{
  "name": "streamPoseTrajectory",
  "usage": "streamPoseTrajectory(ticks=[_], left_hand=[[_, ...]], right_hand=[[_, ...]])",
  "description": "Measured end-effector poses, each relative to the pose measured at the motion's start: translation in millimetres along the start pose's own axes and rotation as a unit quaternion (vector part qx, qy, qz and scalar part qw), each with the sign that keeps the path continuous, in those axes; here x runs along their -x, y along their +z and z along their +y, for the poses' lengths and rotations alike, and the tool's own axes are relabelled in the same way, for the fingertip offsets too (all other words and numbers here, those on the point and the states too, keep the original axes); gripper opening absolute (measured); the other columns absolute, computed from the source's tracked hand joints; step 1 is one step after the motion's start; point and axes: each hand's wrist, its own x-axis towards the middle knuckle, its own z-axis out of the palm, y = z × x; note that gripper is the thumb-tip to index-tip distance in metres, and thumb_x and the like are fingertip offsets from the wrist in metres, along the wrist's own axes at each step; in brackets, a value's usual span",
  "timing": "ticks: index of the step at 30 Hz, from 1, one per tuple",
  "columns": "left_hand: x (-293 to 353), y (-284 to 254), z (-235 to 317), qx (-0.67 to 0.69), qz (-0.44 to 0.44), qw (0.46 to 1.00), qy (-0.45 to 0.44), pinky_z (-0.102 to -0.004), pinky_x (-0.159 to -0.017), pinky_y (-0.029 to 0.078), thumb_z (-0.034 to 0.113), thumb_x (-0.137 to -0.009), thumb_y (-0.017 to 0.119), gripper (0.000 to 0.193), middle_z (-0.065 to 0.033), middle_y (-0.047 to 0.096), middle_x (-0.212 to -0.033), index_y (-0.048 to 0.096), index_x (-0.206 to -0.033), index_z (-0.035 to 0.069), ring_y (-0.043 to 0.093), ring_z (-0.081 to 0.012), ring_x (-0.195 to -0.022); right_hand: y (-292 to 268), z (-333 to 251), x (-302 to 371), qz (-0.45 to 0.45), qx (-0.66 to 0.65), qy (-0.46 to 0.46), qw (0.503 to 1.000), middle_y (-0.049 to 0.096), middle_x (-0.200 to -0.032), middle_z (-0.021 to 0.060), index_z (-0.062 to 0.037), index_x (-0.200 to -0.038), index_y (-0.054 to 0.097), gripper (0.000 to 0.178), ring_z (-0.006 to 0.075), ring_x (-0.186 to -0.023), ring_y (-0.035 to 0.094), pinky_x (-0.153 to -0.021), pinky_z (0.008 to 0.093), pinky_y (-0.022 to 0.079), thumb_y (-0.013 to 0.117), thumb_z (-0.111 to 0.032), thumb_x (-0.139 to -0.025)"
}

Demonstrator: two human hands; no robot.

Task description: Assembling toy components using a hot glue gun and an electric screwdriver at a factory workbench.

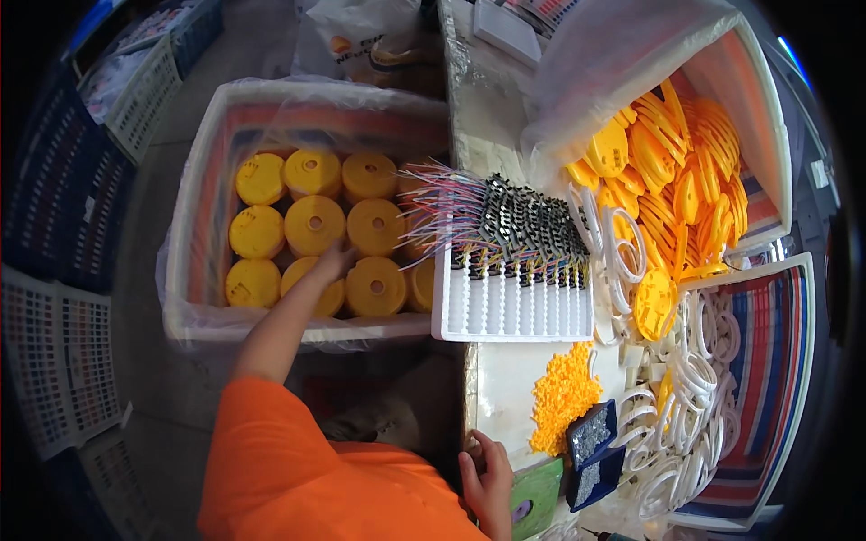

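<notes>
My left hand (336, 264) reaches into a large plastic-lined bin (203, 194) at the left, among stacks of round yellow plastic housings. It is nearest to the middle housing (315, 225) and the one below it; its fingers are too hidden to show a grip. By the table's front edge, my right hand (488, 478) is loosely bent, thumb and fingers apart, with nothing seen in it. Beside that hand lies a green pad (536, 499). Two small dark blue trays (593, 431) of tiny metal parts sit just right of it.
A white foam tray (519, 311) bears rows of black parts with coloured wires (514, 216). Small orange pieces (564, 397) lie heaped nearby. Bins of yellow plastic parts (695, 171) and white rings (695, 379) stand right. Plastic crates (59, 361) line the left.
</notes>
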Motion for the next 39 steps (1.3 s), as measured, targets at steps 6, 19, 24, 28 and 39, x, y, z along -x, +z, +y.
streamPoseTrajectory(ticks=[6,19,24,28,39], left_hand=[[28.5,-16.4,25.3,0.012,0.238,0.967,0.093,-0.0389,-0.091,0.052,0.016,-0.096,0.061,0.038,-0.0155,0.067,-0.114,0.059,-0.129,-0.002,0.065,-0.0273,-0.101],[120.8,142.1,388.4,0.101,-0.082,0.851,0.509,-0.0267,-0.084,0.049,0.009,-0.103,0.054,0.018,-0.0036,0.064,-0.097,0.063,-0.117,0.002,0.059,-0.0123,-0.089],[145.0,298.7,426.3,-0.151,-0.277,0.751,0.581,-0.0356,-0.081,0.053,0.011,-0.096,0.063,0.013,-0.0120,0.069,-0.099,0.068,-0.103,0.001,0.067,-0.0263,-0.093],[133.3,428.2,419.1,-0.271,-0.243,0.598,0.714,-0.0435,-0.087,0.052,0.011,-0.084,0.070,0.014,-0.0135,0.069,-0.099,0.069,-0.097,0.005,0.067,-0.0298,-0.100],[88.9,503.0,432.0,-0.407,-0.111,0.515,0.746,-0.0500,-0.089,0.045,0.007,-0.080,0.068,0.017,-0.0075,0.067,-0.097,0.067,-0.097,0.012,0.065,-0.0293,-0.097]], right_hand=[[-2.9,-6.5,-0.7,0.031,-0.030,-0.010,0.999,0.064,-0.092,0.0118,-0.0076,-0.125,0.066,0.037,0.0306,-0.081,0.065,-0.071,0.0387,0.053,0.073,-0.015,-0.090],[-35.4,61.7,61.9,0.252,0.008,0.167,0.953,0.065,-0.062,0.0117,-0.0091,-0.108,0.075,0.021,0.0197,-0.052,0.063,-0.054,0.0335,0.049,0.072,-0.022,-0.092],[-17.6,96.9,94.0,0.333,-0.028,0.227,0.915,0.066,-0.066,0.0109,-0.0095,-0.106,0.075,0.020,0.0214,-0.055,0.064,-0.055,0.0347,0.049,0.072,-0.023,-0.091],[-10.4,93.7,92.9,0.381,-0.040,0.202,0.901,0.066,-0.066,0.0095,-0.0117,-0.104,0.075,0.020,0.0252,-0.059,0.065,-0.056,0.0382,0.049,0.073,-0.027,-0.090],[-10.3,91.8,92.4,0.383,-0.076,0.167,0.905,0.067,-0.068,0.0103,-0.0113,-0.102,0.076,0.019,0.0254,-0.058,0.065,-0.057,0.0373,0.052,0.072,-0.025,-0.090]])
